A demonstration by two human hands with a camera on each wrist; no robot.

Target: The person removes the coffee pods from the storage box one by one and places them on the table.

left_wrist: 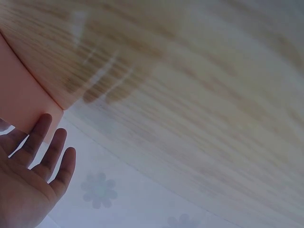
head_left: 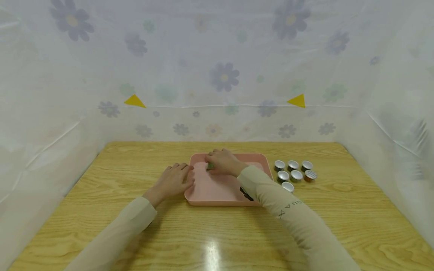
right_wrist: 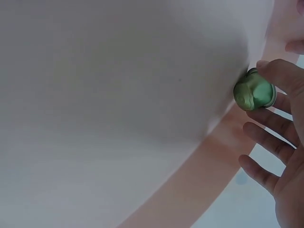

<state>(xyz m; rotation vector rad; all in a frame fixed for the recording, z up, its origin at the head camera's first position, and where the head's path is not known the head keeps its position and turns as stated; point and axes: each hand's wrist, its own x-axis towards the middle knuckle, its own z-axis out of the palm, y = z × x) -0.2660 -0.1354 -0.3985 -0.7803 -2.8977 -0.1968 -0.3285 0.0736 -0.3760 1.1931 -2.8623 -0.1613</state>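
Observation:
A pink tray (head_left: 217,188) lies on the wooden table. Over its far left part, my right hand (head_left: 223,162) pinches a small green coffee capsule (right_wrist: 254,91) between thumb and fingers. In the right wrist view the capsule is tilted, its rim toward the palm, close to the tray floor. My left hand (head_left: 172,180) is at the tray's left rim, its fingers loosely spread. The left wrist view shows those fingers (left_wrist: 57,145) beside the tray's outer wall (left_wrist: 23,95); whether they press on it I cannot tell.
Several capsules with silvery lids (head_left: 296,175) stand in loose rows on the table right of the tray. One at the right end has a patterned lid (head_left: 310,174). White flowered sheeting (head_left: 217,49) encloses the table's back and sides. My right forearm (head_left: 288,210) covers the tray's near right corner.

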